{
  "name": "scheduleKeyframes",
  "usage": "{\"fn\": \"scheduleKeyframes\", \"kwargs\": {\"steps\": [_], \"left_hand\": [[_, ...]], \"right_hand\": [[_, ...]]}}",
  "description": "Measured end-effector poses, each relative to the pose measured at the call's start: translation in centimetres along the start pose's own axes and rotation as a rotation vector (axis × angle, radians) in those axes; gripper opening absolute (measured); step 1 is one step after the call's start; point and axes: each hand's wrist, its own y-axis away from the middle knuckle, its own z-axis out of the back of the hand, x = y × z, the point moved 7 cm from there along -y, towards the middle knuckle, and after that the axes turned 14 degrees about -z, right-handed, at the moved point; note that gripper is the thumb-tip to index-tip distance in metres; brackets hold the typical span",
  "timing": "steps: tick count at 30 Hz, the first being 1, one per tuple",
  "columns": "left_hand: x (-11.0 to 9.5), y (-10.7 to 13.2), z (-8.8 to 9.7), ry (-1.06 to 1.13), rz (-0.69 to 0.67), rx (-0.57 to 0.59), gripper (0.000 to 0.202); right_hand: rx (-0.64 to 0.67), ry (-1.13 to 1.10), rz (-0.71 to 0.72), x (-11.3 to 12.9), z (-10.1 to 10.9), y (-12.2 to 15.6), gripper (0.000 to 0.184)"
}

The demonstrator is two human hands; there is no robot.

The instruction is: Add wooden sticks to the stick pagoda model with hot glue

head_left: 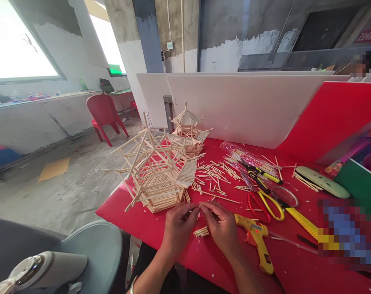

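Note:
My left hand (179,223) and my right hand (221,225) meet over the front of the red tabletop, fingertips pinched together. Whatever lies between those fingers is too small and covered to name. Just under them rests a short bundle of wooden sticks (201,232). Beyond my left hand stands a half-open pavilion model (161,190) built of thin sticks, its roof frame bare except for one slatted panel (187,173). A finished-looking stick pagoda (188,130) rises behind it. A yellow hot glue gun (258,241) lies beside my right hand, its small red light showing.
Loose sticks (214,173) scatter across the table's middle. To the right lie black-and-yellow pliers (260,175), scissors (272,206), a yellow utility knife (304,224), a tape roll (287,196) and a green case (323,181). A bottle (50,269) lies on a grey stool (102,245) at left.

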Motion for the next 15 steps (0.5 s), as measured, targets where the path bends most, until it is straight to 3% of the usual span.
{"fn": "scheduleKeyframes", "kwargs": {"steps": [4,7,12,15], "left_hand": [[-1.0,-0.2,0.0,-0.114,-0.130,0.051,0.018],[-1.0,-0.3,0.1,-0.093,-0.117,0.031,0.017],[1.2,0.5,-1.6,0.446,0.268,0.052,0.022],[1.2,0.7,-2.3,0.669,0.389,0.045,0.025]], "right_hand": [[0.011,0.016,0.011,0.0,-0.1,0.0,0.019],[0.036,0.004,-0.009,0.1,-0.2,0.0,0.018],[0.073,-0.113,-0.116,-0.2,-0.2,-0.1,0.020],[0.091,-0.204,-0.193,-0.9,-0.3,-0.1,0.021]]}}
